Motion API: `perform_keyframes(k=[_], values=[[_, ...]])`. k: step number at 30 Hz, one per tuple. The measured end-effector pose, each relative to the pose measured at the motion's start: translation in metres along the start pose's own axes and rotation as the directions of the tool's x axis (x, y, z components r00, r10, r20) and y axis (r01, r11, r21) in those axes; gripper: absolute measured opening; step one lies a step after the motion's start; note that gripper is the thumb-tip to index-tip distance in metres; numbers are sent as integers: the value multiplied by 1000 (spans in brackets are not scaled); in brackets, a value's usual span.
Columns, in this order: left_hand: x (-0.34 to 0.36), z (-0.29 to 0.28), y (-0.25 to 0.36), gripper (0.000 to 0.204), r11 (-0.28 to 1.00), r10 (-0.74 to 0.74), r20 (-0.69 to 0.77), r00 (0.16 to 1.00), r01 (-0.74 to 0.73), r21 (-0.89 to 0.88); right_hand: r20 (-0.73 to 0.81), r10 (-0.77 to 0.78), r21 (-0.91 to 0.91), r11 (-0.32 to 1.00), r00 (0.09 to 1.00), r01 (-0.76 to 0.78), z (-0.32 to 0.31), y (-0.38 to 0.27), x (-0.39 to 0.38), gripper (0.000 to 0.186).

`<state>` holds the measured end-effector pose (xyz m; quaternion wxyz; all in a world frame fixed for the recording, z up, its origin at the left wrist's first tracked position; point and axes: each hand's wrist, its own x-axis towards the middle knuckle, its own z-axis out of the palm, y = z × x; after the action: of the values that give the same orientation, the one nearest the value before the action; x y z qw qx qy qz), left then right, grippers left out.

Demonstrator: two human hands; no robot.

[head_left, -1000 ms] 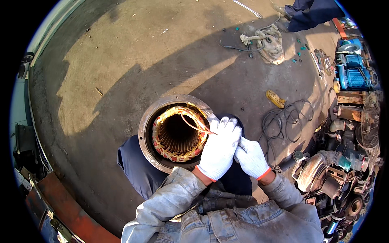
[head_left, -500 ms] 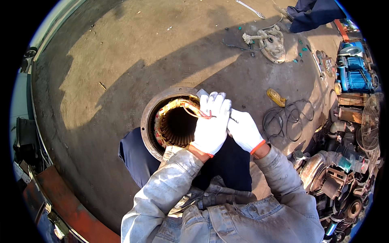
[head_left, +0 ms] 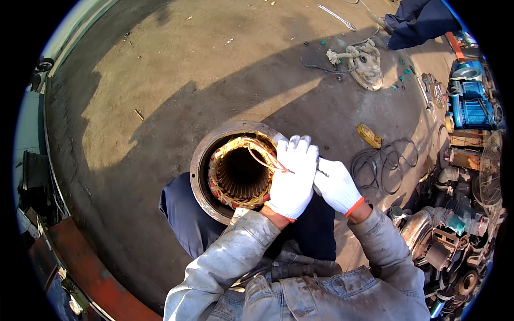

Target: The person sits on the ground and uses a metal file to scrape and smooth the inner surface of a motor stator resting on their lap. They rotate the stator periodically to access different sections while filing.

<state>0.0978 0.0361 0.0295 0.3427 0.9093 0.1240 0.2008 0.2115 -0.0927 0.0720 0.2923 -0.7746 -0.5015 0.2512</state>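
A cylindrical metal motor housing [head_left: 199, 157] stands upright between my dark-trousered legs, with yellow and red windings [head_left: 221, 195] around its dark bore. Thin wire leads [head_left: 261, 155] loop from the windings to my gloved left hand [head_left: 293, 176]. That hand lies over the right side of the rim, fingers close together and curled, their grip partly hidden. My gloved right hand [head_left: 338, 187] is pressed against it from the right, fingers bent round something I cannot make out.
A rope on a round base [head_left: 368, 69], a long wrench [head_left: 334, 16], a yellow object [head_left: 368, 136] and coiled cable [head_left: 381, 163] lie on the floor. Pumps and metal parts [head_left: 471, 112] crowd the right, rusty sheet metal [head_left: 107, 273] the lower left. A person's dark-trousered leg [head_left: 420, 24] is at top right.
Both hands and the housing rose in the picture, then came back down over the last half second, the hands slightly more than the housing. The surroundings have shifted a little too.
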Motion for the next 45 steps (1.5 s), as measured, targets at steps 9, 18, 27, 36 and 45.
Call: perform_keyframes(k=[9,18,27,36,45], values=[[-14,5,15,46,999,54,41,998,-54,-1,9,245,173,955,970,-242,3,-22,-25,20],[-5,3,16,49,1000,6,179,984,-6,-3,10,286,164,945,958,-284,2,-17,-18,25],[-16,17,-4,44,995,99,-32,995,-99,-11,-49,82,108,991,995,-76,14,0,-18,27],[22,21,-44,92,948,-142,-214,966,195,252,-25,558,867,426,829,-260,1,7,29,52],[-69,-30,16,38,951,200,145,969,-157,-267,0,772,846,338,635,-411,25,-68,-99,61]])
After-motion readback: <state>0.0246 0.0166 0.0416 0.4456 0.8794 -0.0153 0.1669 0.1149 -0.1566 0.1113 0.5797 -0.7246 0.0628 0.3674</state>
